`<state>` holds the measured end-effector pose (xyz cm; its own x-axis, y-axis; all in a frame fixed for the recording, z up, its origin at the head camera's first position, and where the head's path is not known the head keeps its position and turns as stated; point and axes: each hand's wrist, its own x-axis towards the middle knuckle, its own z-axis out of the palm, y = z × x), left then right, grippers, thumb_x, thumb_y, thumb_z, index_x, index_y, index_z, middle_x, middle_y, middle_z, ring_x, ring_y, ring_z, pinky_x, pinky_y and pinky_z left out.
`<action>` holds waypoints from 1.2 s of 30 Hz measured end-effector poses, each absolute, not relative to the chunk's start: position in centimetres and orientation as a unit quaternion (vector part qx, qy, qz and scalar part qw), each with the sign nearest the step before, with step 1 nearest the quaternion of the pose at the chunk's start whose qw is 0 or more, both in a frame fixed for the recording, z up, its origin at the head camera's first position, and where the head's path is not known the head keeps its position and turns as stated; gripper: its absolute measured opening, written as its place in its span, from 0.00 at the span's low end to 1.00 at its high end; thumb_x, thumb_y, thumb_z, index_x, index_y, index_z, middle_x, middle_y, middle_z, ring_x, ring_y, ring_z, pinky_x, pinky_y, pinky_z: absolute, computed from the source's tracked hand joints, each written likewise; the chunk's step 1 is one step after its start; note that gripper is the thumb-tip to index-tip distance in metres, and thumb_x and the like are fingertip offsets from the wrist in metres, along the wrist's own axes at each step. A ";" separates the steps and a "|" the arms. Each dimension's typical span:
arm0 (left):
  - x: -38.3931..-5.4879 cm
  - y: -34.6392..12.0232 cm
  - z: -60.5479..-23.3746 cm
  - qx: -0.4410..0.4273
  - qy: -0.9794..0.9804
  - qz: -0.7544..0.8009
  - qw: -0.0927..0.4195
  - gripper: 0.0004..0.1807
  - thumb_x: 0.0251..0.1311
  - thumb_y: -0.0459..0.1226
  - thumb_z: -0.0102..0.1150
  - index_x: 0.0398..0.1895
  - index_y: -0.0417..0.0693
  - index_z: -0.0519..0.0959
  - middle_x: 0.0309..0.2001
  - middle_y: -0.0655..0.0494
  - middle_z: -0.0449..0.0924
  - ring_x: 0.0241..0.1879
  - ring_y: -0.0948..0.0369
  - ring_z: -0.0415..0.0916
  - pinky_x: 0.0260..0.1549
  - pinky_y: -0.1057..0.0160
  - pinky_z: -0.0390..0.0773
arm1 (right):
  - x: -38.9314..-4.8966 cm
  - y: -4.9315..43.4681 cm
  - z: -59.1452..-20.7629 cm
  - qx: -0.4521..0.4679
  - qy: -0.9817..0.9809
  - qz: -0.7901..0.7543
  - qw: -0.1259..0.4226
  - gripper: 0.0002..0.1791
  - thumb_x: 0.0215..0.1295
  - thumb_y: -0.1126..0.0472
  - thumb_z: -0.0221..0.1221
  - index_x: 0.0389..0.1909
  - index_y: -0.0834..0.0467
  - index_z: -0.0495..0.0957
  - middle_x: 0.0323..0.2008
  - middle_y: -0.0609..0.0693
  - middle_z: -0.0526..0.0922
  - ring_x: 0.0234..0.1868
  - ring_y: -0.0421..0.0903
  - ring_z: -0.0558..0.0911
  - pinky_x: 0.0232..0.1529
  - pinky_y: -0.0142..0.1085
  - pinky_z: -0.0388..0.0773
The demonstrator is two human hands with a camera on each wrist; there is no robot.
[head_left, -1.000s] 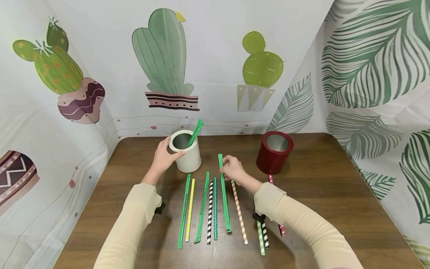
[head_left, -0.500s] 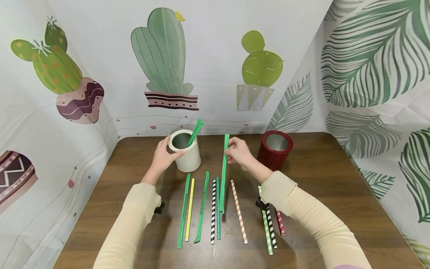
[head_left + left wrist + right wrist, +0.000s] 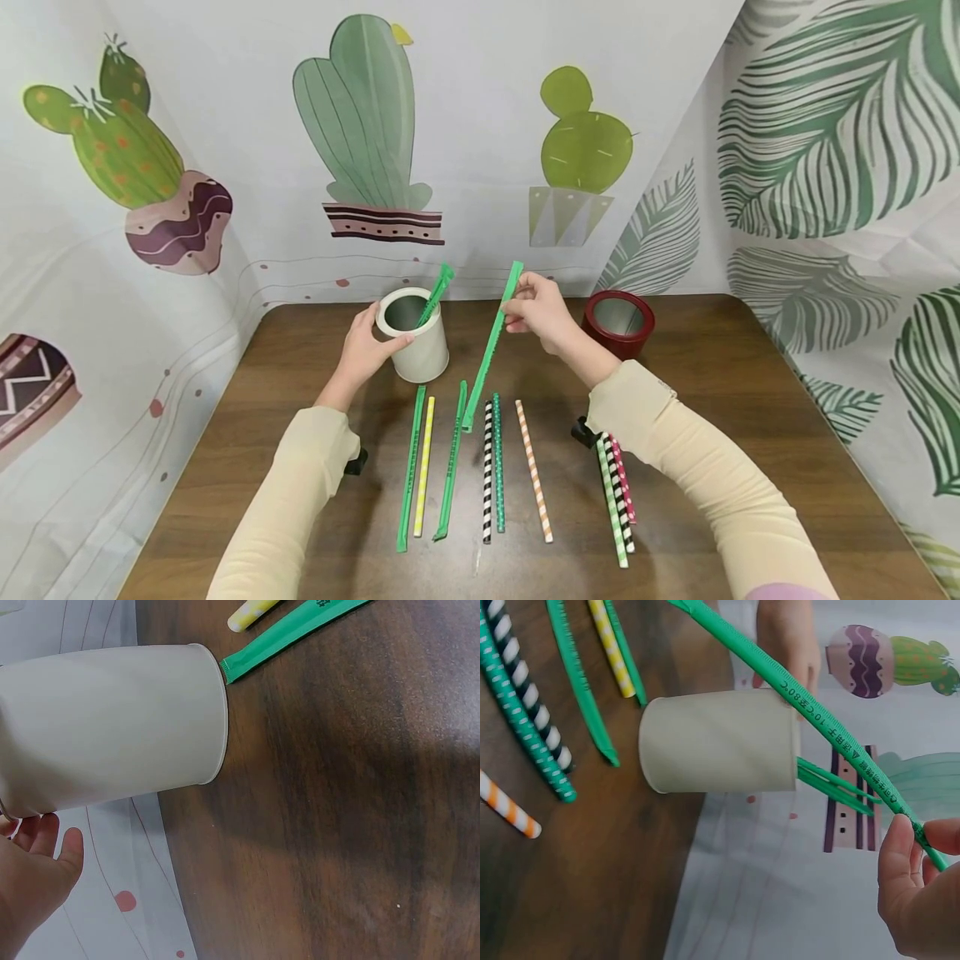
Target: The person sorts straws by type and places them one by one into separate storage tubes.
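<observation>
My left hand [image 3: 365, 354] grips the rim of an upright off-white can [image 3: 422, 357], thumb across its front. Green paper-wrapped straws [image 3: 836, 784] stick out of that can's mouth. Between thumb and fingers, my right hand [image 3: 542, 315] pinches another green-wrapped straw [image 3: 487, 362] near its upper end. It hangs slanted above the table, right of the can, its lower end pointing down and left. In the right wrist view printed lettering shows along this straw, which passes in front of the can's rim. The left wrist view shows the can's side and the left fingers at its rim.
Below the can lie two green-wrapped straws [image 3: 452, 467], a yellow straw [image 3: 424, 467], a black-and-white striped straw [image 3: 487, 471], a teal dotted straw [image 3: 499, 467] and an orange-striped straw [image 3: 534, 471]. Several more straws [image 3: 615, 508] lie under the right forearm. A dark red can [image 3: 618, 333] stands back right.
My right hand has lifted the green-wrapped straw off the table, up and back, its lower end swinging left. The black-striped and teal straws beside it shifted right. The left hand stays put.
</observation>
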<state>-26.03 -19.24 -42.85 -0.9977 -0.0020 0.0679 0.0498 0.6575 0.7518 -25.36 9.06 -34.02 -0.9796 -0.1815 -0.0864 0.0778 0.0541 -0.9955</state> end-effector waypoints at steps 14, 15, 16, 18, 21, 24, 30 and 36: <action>-25.9 -19.2 -42.7 -0.014 -0.910 -0.412 0.033 0.52 0.44 0.54 0.61 0.67 0.42 0.47 0.66 0.42 0.47 0.65 0.44 0.48 0.58 0.43 0.54 | -25.3 9.0 -31.0 -0.063 0.675 -0.732 0.069 0.06 0.56 0.73 0.52 0.29 0.61 0.66 0.21 0.47 0.73 0.17 0.39 0.76 0.22 0.29 0.76; -25.9 -19.2 -42.6 -0.016 -0.910 -0.412 0.032 0.52 0.45 0.54 0.61 0.67 0.42 0.47 0.67 0.42 0.47 0.65 0.44 0.48 0.58 0.43 0.54 | -25.3 9.0 -30.7 -0.064 0.671 -0.735 0.066 0.06 0.56 0.73 0.52 0.29 0.61 0.66 0.21 0.47 0.73 0.18 0.39 0.76 0.22 0.29 0.76; -25.9 -19.2 -42.6 -0.015 -0.910 -0.413 0.031 0.52 0.45 0.54 0.61 0.67 0.42 0.47 0.67 0.42 0.46 0.65 0.44 0.47 0.58 0.43 0.54 | -25.3 9.0 -30.5 -0.064 0.668 -0.739 0.062 0.07 0.56 0.73 0.52 0.29 0.60 0.66 0.21 0.47 0.73 0.18 0.39 0.76 0.22 0.29 0.77; -25.8 -19.2 -42.6 -0.013 -0.910 -0.414 0.030 0.51 0.45 0.55 0.61 0.67 0.42 0.47 0.67 0.42 0.46 0.65 0.44 0.47 0.58 0.43 0.54 | -25.4 9.0 -30.0 -0.067 0.659 -0.747 0.055 0.07 0.56 0.74 0.52 0.29 0.60 0.66 0.21 0.47 0.74 0.18 0.40 0.76 0.22 0.29 0.77; -25.8 -19.2 -42.7 -0.014 -0.910 -0.412 0.029 0.52 0.45 0.55 0.60 0.68 0.42 0.47 0.67 0.42 0.46 0.65 0.44 0.47 0.58 0.43 0.54 | -25.5 8.9 -29.1 -0.069 0.646 -0.759 0.043 0.07 0.56 0.74 0.52 0.28 0.60 0.66 0.22 0.48 0.74 0.19 0.40 0.76 0.23 0.30 0.77; -25.8 -19.2 -42.7 -0.014 -0.911 -0.411 0.031 0.52 0.45 0.55 0.61 0.67 0.41 0.47 0.67 0.42 0.46 0.65 0.44 0.47 0.58 0.43 0.54 | -25.6 8.8 -28.3 -0.068 0.630 -0.773 0.030 0.07 0.56 0.73 0.52 0.28 0.60 0.67 0.22 0.49 0.74 0.20 0.41 0.77 0.22 0.30 0.77; -25.8 -19.2 -42.7 -0.015 -0.907 -0.419 0.037 0.50 0.45 0.52 0.62 0.67 0.40 0.48 0.66 0.42 0.48 0.65 0.45 0.48 0.59 0.44 0.55 | -25.8 8.6 -27.3 -0.061 0.599 -0.798 0.012 0.06 0.56 0.74 0.52 0.28 0.61 0.67 0.22 0.50 0.75 0.20 0.42 0.78 0.22 0.31 0.77; -25.7 -19.0 -42.5 -0.013 -0.908 -0.418 0.033 0.51 0.45 0.52 0.62 0.67 0.41 0.48 0.66 0.42 0.48 0.65 0.46 0.48 0.59 0.45 0.54 | -26.2 8.4 -27.0 -0.059 0.582 -0.811 -0.009 0.06 0.57 0.73 0.52 0.27 0.60 0.68 0.23 0.50 0.75 0.21 0.41 0.78 0.22 0.31 0.77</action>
